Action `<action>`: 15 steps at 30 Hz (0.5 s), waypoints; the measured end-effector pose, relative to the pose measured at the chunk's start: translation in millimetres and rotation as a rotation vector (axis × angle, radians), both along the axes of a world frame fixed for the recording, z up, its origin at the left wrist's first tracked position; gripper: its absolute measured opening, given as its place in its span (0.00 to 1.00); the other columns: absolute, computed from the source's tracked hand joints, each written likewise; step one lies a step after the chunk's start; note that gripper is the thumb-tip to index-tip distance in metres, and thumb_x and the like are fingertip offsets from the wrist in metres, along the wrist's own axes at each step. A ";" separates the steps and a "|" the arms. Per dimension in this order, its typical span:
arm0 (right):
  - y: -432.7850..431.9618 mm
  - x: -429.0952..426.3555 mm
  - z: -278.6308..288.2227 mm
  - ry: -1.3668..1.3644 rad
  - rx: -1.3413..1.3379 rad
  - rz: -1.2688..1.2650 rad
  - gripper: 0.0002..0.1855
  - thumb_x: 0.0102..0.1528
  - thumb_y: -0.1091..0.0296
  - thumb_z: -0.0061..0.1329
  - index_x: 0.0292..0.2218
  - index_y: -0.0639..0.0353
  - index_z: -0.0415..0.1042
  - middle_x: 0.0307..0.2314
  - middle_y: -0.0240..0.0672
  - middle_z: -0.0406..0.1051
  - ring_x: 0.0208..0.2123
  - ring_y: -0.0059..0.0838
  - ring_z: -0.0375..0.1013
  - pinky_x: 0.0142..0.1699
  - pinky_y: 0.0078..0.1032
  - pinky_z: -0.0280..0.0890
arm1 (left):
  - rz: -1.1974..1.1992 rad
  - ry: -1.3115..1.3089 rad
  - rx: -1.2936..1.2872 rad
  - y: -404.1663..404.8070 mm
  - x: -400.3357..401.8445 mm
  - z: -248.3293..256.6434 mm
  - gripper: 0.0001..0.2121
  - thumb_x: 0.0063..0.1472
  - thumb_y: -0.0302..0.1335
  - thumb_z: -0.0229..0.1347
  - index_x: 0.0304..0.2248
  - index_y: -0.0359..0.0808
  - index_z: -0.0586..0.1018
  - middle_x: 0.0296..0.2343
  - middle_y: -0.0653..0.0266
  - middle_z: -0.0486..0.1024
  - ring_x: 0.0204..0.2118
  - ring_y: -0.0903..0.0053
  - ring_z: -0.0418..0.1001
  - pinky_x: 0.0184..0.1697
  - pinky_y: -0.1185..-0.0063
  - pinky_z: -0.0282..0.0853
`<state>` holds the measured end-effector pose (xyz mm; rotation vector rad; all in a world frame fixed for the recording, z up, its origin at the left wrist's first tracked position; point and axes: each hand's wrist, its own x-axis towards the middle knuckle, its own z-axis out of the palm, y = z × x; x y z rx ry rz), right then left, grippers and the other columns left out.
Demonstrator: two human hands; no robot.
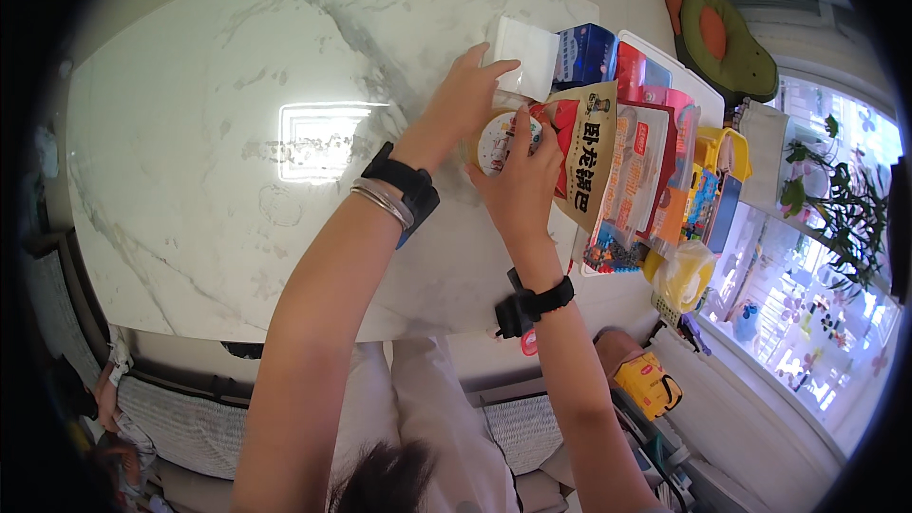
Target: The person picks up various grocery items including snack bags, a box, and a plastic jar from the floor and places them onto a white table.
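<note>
My right hand [524, 178] grips a round clear-sided container [494, 142], its fingertips and thumb spread across the printed white lid. Just beyond it my left hand [467, 89] has its thumb and one finger apart, pointing at a white box-like packet [524, 53]; whether they touch it is hard to tell. The left palm is close beside the container, and its other fingers are hidden. Right of the container leans a tan snack bag [588, 149] with a red panel and large printed writing. A dark blue box [588, 53] stands beside the white packet.
Clear and orange packaging [634, 164] stands behind the snack bag, over a white tray [702, 82]. Further right are a yellow basket [741, 149] and a plastic-wrapped yellow item [687, 267]. The marble table [214, 249] reaches far left. An avocado-shaped cushion [734, 50] lies beyond.
</note>
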<state>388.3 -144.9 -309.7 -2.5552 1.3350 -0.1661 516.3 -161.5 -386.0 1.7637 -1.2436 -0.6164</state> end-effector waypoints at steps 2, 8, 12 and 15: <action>-2.0 2.8 -3.3 0.002 0.004 -0.019 0.46 0.34 0.65 0.62 0.52 0.58 0.52 0.46 0.52 0.49 0.48 0.51 0.51 0.51 0.40 0.51 | -0.018 -0.100 -0.046 -17.3 6.0 6.0 0.15 0.53 0.24 0.50 0.43 0.39 0.71 0.47 0.50 0.59 0.49 0.58 0.60 0.48 0.72 0.60; -5.6 4.9 -2.1 0.032 0.053 -0.042 0.46 0.35 0.65 0.61 0.53 0.58 0.50 0.46 0.52 0.48 0.49 0.52 0.50 0.51 0.43 0.51 | -0.166 -0.244 0.324 -69.8 16.2 21.4 0.18 0.47 0.41 0.57 0.33 0.36 0.74 0.39 0.52 0.67 0.40 0.62 0.68 0.38 0.71 0.66; -7.1 5.2 -4.0 0.047 0.045 -0.064 0.47 0.35 0.64 0.61 0.54 0.58 0.49 0.47 0.53 0.47 0.50 0.53 0.49 0.51 0.43 0.51 | -0.315 -0.350 0.490 -89.0 9.9 17.1 0.23 0.44 0.49 0.56 0.28 0.34 0.74 0.24 0.57 0.73 0.29 0.63 0.73 0.31 0.70 0.68; -7.7 6.8 -6.6 0.076 0.036 -0.071 0.48 0.35 0.64 0.60 0.54 0.58 0.48 0.48 0.54 0.46 0.50 0.54 0.49 0.51 0.43 0.52 | -0.424 -0.414 0.356 -102.4 0.8 14.3 0.23 0.44 0.48 0.57 0.28 0.33 0.74 0.24 0.56 0.74 0.30 0.63 0.73 0.31 0.71 0.69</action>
